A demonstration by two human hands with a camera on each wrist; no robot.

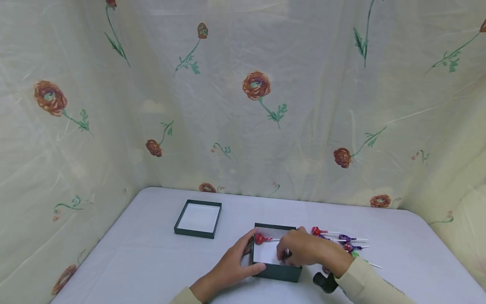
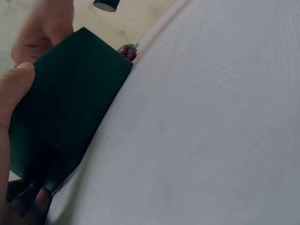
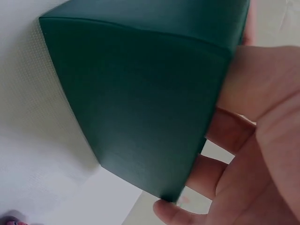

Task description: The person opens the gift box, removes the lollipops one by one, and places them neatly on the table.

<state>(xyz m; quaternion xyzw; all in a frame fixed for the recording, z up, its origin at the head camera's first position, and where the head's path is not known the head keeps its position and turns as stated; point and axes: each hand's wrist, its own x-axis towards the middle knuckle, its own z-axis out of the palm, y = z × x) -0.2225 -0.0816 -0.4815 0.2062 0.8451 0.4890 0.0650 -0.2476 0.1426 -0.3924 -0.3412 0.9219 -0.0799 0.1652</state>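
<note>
A dark green lid [image 1: 198, 218] with a white inside is seen lying open side up towards the left of the desk [image 1: 152, 261], well apart from both hands and nearer the far edge than they are. To its right, close to the near edge and about midway along it, the matching dark green box [image 1: 276, 271] is found.

The left hand [image 1: 231, 264] is curled round the box's left wall: in the left wrist view the thumb is laid against one dark face and a fingertip is tucked at the lower corner. A red lollipop [image 1: 259, 239] is observed inside the box at its far left corner, the stick pointing right.

The right hand [image 1: 303, 249] is reached over the box's right wall with fingers bent down into the interior. Whether something is pinched there cannot be told; in the right wrist view the fingers are seen hooked over the rim, with only bare box wall in front of them.

Just beyond the right wall, a small loose group of lollipops [image 1: 343, 241] in red and purple wrappers is noted on the desk.

The step in hand is judged to be the filling of the box, with one sweet visibly placed. The next move is judged to call for the right hand to be lifted clear of the rim and another lollipop taken by its stick, the box being kept steady.
</note>
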